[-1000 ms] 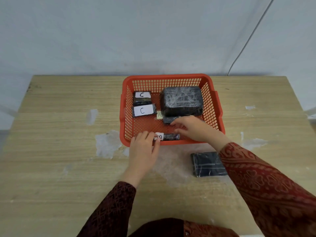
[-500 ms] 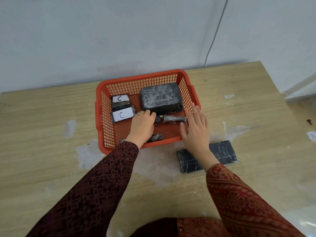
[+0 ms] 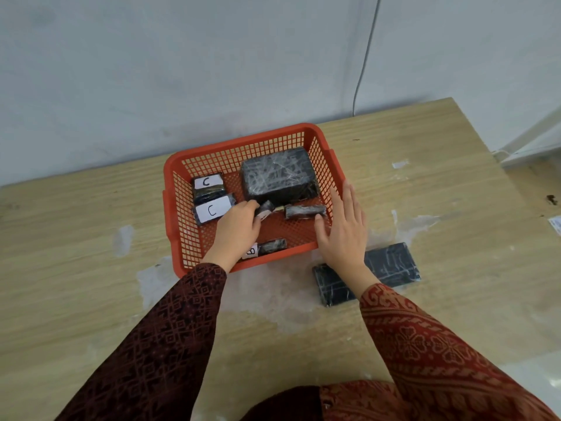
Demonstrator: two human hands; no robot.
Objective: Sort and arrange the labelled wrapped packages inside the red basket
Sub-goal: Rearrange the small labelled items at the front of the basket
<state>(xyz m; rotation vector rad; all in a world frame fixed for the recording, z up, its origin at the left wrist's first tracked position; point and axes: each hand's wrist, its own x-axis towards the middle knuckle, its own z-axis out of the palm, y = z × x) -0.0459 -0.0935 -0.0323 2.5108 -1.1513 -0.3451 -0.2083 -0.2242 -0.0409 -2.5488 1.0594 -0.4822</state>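
The red basket [image 3: 177,208] stands on the wooden table. Inside at the left lie two black packages labelled C, the far one [image 3: 208,185] and the near one [image 3: 214,209]. A large black wrapped block [image 3: 277,174] fills the far right. My left hand [image 3: 238,230] is inside the basket, fingers pinching a small black package [image 3: 265,208]. Another small dark package [image 3: 305,211] lies to its right. A small package with a white label [image 3: 267,247] rests by the near wall. My right hand [image 3: 344,229] hovers flat over the basket's near right corner, fingers spread.
A flat black wrapped package [image 3: 391,265] lies on the table right of the basket, partly under my right wrist. White residue patches [image 3: 123,240] mark the tabletop. A cable [image 3: 362,65] hangs down the wall behind. The table's right edge is near.
My left hand went from the basket's near edge to the middle and took hold of a small package. My right hand withdrew to the near right corner. The camera view shifted.
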